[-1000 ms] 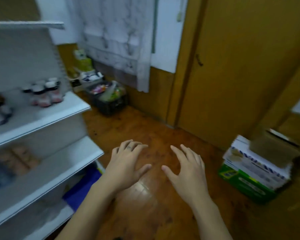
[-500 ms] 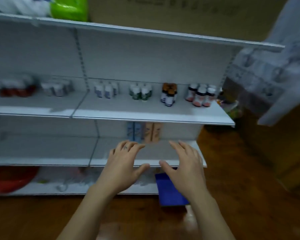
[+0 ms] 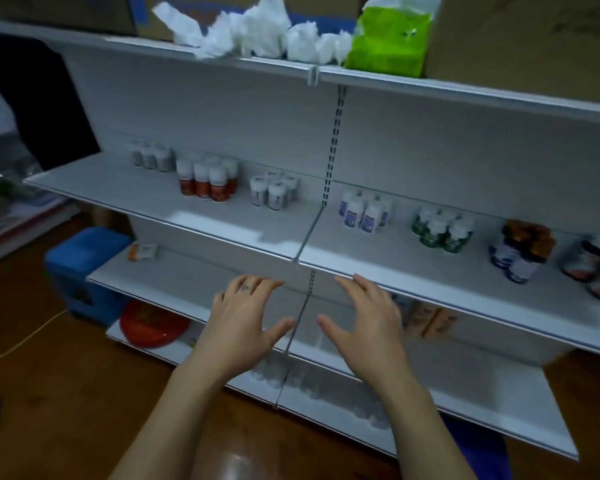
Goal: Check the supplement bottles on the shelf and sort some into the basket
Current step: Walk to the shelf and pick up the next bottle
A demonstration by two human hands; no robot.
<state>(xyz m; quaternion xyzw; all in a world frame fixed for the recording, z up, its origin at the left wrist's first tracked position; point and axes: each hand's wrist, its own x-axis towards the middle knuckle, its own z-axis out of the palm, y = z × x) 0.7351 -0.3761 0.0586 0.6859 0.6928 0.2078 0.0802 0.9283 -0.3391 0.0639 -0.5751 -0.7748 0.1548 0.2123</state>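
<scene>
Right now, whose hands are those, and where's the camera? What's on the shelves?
No machine here. A person wears one camera on their head, so you see what they see, looking forward and down. Their left hand and right hand hover open before the white metal shelf unit, with no grip on anything. The middle shelf holds clusters of small supplement bottles: red-labelled white bottles, purple-labelled white bottles, green-labelled white bottles and dark bottles with orange lids. A round red dish lies on the lowest shelf; a blue plastic box stands on the floor, left.
</scene>
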